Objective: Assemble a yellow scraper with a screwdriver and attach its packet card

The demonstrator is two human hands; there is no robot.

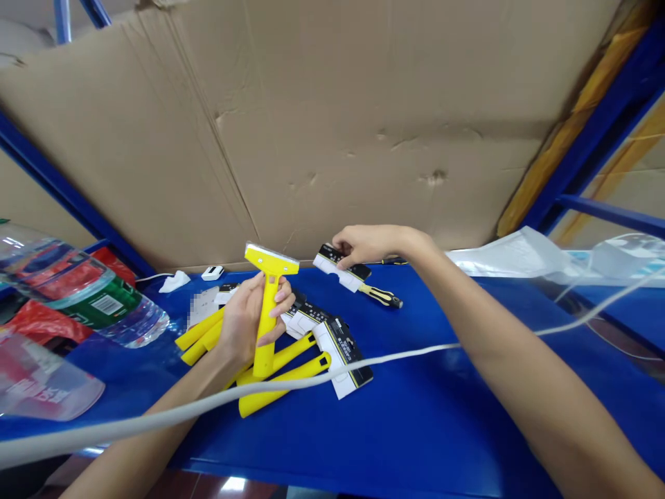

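Note:
My left hand [249, 315] is closed around the handle of a yellow scraper [269, 298], its wide blade head pointing up. Below and beside that hand lie several yellow handles [285, 388] with black-and-white cards, one card [340, 353] at the right of the pile. Farther back, my right hand [358, 246] pinches a black-and-white packaging card [332, 262] with thumb and fingers, just above the blue surface. A screwdriver [382, 296] with a yellow-and-black handle lies next to that card, its shaft end hidden by the card.
A white cable [395, 357] crosses in front of both forearms. At left are a large water bottle [93, 291], a clear plastic cup [52, 388] and a red bag [46, 329]. Cardboard [332, 125] walls the back; white plastic packaging [509, 253] lies at right on the blue table [415, 430].

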